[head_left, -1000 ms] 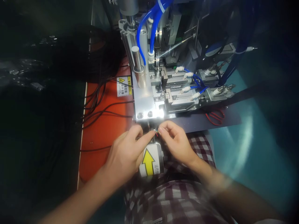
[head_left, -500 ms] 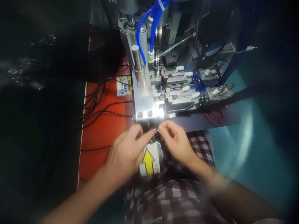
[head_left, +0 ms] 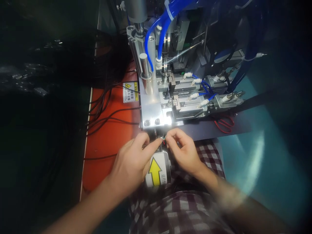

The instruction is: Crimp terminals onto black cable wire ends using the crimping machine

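Both hands meet at the front edge of a metal machine fixture [head_left: 152, 109]. My left hand [head_left: 133, 162] pinches with thumb and forefinger toward a tiny part with a red wire [head_left: 162, 140]. My right hand [head_left: 184, 151] pinches the same small part from the right. The fingertips nearly touch just under the bright plate. Below the hands sits a cylinder with a yellow arrow label [head_left: 158, 169]. The part itself is too small to make out clearly.
Blue air hoses [head_left: 156, 35] and pneumatic cylinders rise behind the fixture. Black cables [head_left: 104, 112] cross the orange table top [head_left: 109, 139] on the left, near a yellow warning sticker [head_left: 130, 92]. Red-handled scissors [head_left: 225, 123] lie at the right. My checked clothing fills the foreground.
The view has shifted slightly; both hands stay pinched at the same spot under the fixture with hardly any movement.
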`<action>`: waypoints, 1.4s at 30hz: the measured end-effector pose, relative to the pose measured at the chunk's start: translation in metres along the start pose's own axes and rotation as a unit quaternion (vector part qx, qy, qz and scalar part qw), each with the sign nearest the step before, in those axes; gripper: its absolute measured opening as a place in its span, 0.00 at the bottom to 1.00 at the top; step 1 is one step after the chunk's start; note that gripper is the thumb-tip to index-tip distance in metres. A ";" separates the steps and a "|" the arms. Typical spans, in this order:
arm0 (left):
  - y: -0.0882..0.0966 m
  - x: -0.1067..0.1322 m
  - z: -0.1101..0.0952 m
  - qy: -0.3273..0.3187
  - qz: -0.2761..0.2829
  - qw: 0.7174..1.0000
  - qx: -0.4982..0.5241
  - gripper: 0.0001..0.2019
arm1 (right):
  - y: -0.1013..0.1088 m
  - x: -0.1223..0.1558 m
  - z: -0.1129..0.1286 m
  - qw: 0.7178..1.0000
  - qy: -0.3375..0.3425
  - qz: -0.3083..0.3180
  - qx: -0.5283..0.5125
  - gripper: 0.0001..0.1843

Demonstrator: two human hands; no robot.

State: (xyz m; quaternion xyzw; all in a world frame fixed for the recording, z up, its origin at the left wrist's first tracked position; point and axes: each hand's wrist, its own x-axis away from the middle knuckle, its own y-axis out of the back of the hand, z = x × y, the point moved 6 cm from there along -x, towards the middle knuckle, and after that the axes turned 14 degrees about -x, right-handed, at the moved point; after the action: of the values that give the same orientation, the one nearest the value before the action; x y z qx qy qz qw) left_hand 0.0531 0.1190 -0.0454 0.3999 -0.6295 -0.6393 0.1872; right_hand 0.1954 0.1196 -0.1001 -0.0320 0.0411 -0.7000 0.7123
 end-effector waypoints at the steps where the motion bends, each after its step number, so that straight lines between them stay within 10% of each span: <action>1: 0.000 0.000 0.000 0.000 0.000 1.000 -0.002 0.18 | 0.000 0.000 0.000 1.000 0.004 0.000 0.002 0.08; 42: 0.001 -0.002 -0.001 -0.024 -0.014 1.000 -0.004 0.15 | 0.002 0.000 0.000 0.978 -0.204 -0.051 -0.018 0.04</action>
State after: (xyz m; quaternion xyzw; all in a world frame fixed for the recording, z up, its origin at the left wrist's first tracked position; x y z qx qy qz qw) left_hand 0.0549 0.1198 -0.0439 0.3927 -0.6254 -0.6539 0.1649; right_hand 0.1978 0.1200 -0.1003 -0.1884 -0.0940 -0.7132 0.6686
